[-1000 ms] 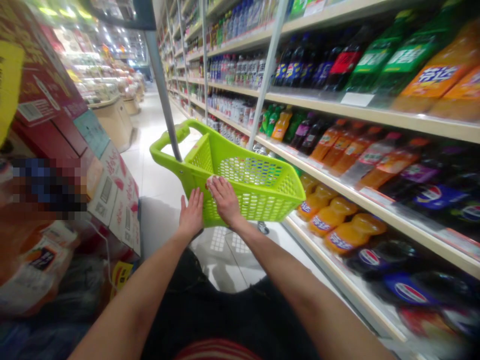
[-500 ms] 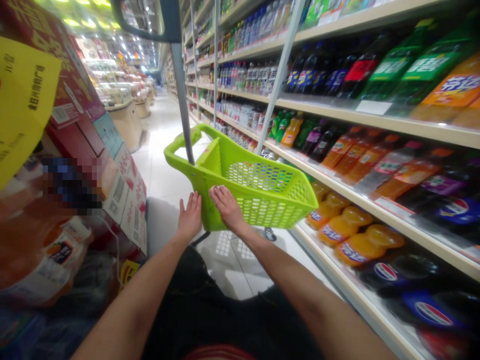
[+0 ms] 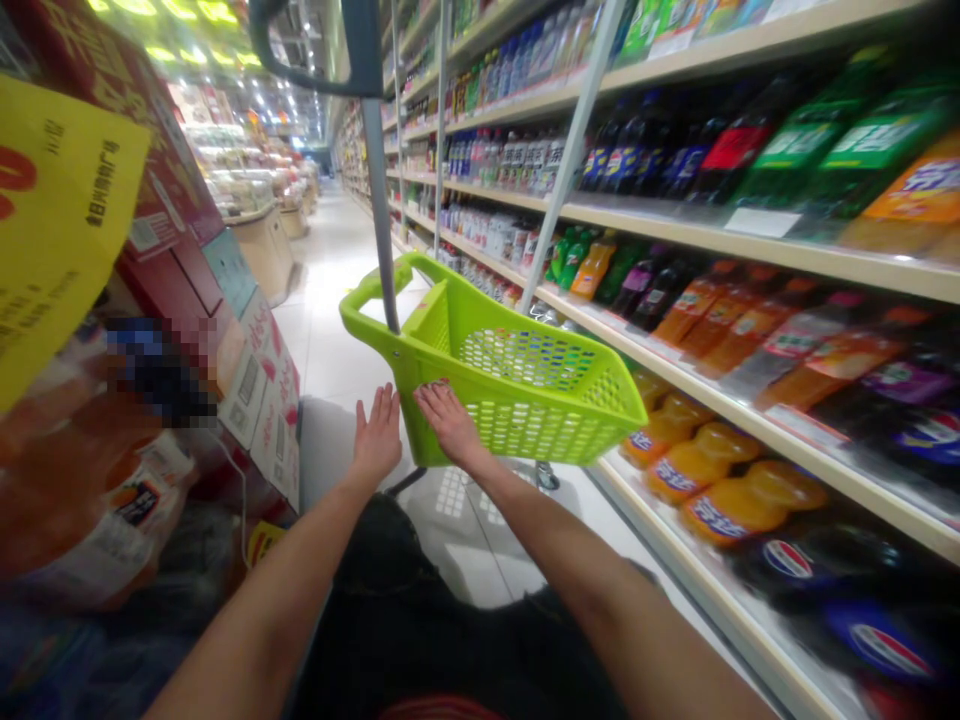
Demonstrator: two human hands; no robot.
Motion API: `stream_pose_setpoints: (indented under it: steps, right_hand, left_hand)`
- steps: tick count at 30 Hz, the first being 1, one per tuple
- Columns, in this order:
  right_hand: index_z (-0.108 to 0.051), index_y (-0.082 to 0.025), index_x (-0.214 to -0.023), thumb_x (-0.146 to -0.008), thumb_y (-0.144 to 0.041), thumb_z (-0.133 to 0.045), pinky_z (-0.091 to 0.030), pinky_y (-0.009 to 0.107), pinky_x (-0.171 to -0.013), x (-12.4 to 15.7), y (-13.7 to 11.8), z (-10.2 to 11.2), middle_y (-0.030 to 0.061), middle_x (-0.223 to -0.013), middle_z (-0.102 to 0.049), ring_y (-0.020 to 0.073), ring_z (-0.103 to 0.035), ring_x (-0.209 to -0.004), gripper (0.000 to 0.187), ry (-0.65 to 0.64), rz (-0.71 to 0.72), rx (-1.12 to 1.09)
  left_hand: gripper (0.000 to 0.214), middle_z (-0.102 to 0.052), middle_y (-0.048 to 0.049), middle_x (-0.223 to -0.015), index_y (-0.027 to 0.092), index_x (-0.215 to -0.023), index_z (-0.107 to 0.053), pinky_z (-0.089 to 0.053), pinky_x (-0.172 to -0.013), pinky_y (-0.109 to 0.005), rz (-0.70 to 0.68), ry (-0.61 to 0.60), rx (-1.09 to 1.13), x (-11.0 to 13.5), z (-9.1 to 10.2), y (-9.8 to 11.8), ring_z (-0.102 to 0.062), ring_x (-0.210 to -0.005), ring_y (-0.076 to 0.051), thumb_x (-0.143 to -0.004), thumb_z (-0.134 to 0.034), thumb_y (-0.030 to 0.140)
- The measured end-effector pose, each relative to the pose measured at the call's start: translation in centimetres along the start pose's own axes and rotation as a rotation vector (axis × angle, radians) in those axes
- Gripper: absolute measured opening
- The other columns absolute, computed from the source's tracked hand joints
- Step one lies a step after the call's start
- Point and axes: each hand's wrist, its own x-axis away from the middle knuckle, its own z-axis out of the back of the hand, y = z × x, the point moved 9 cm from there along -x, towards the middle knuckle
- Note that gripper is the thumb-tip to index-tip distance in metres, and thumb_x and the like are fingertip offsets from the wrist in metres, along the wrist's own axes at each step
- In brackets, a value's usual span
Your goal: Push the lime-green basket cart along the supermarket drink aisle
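Drinks shelving (image 3: pixel 862 262) runs the whole right side, near to far. Pale tile floor (image 3: pixel 330 330) makes a clear lane up the far left-centre. Carton stack (image 3: pixel 262 400) bounds that lane on the near left; bare tile lies between its right edge and the basket.

Lime-green shopping basket (image 3: pixel 517 393) at centre, grey pole (image 3: pixel 379 200) rising at its left end. Basket's right tip comes near the bottom shelf's edge; contact there cannot be told. Caster (image 3: pixel 547 477) shows below, toward the right.

Right hand (image 3: pixel 450 420): fingers extended, laid flat on the basket's near wall, grasping nothing visible; underside hidden. Left hand (image 3: pixel 377 435): released, fingers straight, thumb apart, just beside the wall's left edge; cannot tell whether it touches.
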Motion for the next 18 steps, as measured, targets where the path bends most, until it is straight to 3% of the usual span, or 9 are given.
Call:
stream_pose_setpoints:
  steps: [4, 7, 10, 14, 18]
  right_hand:
    - [-0.041, -0.012, -0.131, -0.086, -0.007, -0.032, -0.027, 0.043, -0.107, -0.8, -1.1, 1.3, 0.0107, -0.135, -0.042, 0.0205, -0.022, -0.133, 0.046, 0.065, 0.039, -0.022]
    - [-0.038, -0.015, -0.133, -0.088, -0.011, -0.032, -0.023, 0.042, -0.109, -4.1, -2.1, 4.0, 0.0082, -0.138, -0.038, 0.0201, -0.016, -0.135, 0.045, 0.177, 0.065, -0.015]
    - [-0.037, -0.016, -0.133, -0.089, -0.013, -0.031, -0.022, 0.043, -0.109, -7.5, -2.5, 5.3, 0.0073, -0.14, -0.036, 0.0206, -0.016, -0.135, 0.045, 0.189, 0.063, 0.012]
    - [-0.039, -0.013, -0.132, -0.089, -0.011, -0.031, -0.023, 0.044, -0.108, -8.2, -2.8, 3.6, 0.0097, -0.139, -0.037, 0.0229, -0.023, -0.132, 0.044, 0.095, 0.089, 0.047]
    - [-0.044, -0.011, -0.128, -0.087, -0.009, -0.036, -0.028, 0.046, -0.105, -4.4, -3.9, -0.8, 0.0111, -0.136, -0.041, 0.0241, -0.028, -0.13, 0.042, -0.032, 0.162, 0.039]
  left_hand:
    - [0.07, -0.011, -0.0131, -0.147, 0.003, -0.138, -0.021, -0.007, -0.108, -0.052, 0.006, -0.021, -0.012, -0.5, 0.3, -0.6, -0.01, -0.136, -0.024, -0.069, -0.036, 0.01]
    - [0.074, -0.011, -0.0127, -0.148, 0.004, -0.138, -0.018, -0.006, -0.108, -0.053, 0.035, -0.01, -0.016, -1.2, 0.9, -1.8, -0.009, -0.136, -0.024, -0.067, -0.038, 0.011]
    - [0.076, -0.012, -0.0127, -0.147, 0.004, -0.138, -0.018, -0.007, -0.108, -0.053, 0.073, 0.001, -0.017, -1.5, 1.2, -3.1, -0.011, -0.136, -0.023, -0.066, -0.039, 0.011]
    - [0.077, -0.013, -0.0136, -0.147, 0.003, -0.138, -0.019, -0.008, -0.107, -0.053, 0.088, -0.007, -0.024, -1.2, 1.0, -3.9, -0.011, -0.136, -0.023, -0.064, -0.039, 0.011]
    - [0.078, -0.013, -0.013, -0.147, 0.004, -0.138, -0.02, -0.009, -0.107, -0.053, 0.087, -0.016, -0.031, -0.4, 0.4, -3.8, -0.011, -0.136, -0.023, -0.062, -0.039, 0.009]
